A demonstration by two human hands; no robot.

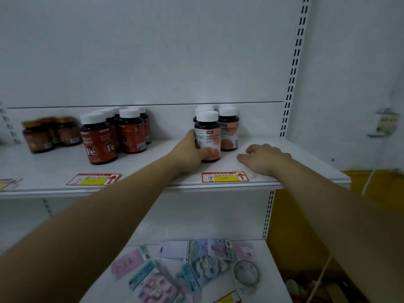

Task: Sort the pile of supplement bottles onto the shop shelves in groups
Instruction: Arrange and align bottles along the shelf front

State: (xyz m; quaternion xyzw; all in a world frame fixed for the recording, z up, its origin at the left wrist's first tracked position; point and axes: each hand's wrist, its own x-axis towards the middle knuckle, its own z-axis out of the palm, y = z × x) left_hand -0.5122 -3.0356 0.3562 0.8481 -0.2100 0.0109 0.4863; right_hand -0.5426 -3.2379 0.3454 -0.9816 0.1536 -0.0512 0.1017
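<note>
My left hand point(190, 152) grips a dark bottle with a white cap and pink label point(207, 134), which stands upright on the white shelf point(153, 171) at the front of a small group of like bottles point(228, 127). My right hand point(263, 158) rests palm down on the shelf just right of them, holding nothing. Further left stand several red-labelled "Fe" bottles point(100, 138) with white caps. Beyond those sit brown-capped dark jars point(38, 136).
Price tags point(225, 177) are stuck along the shelf's front edge. The lower shelf point(262, 281) holds several flat pastel packets point(196, 270) and a round clear tub point(246, 276). A slotted upright point(293, 68) bounds the shelf on the right; yellow boxes point(382, 189) lie beyond.
</note>
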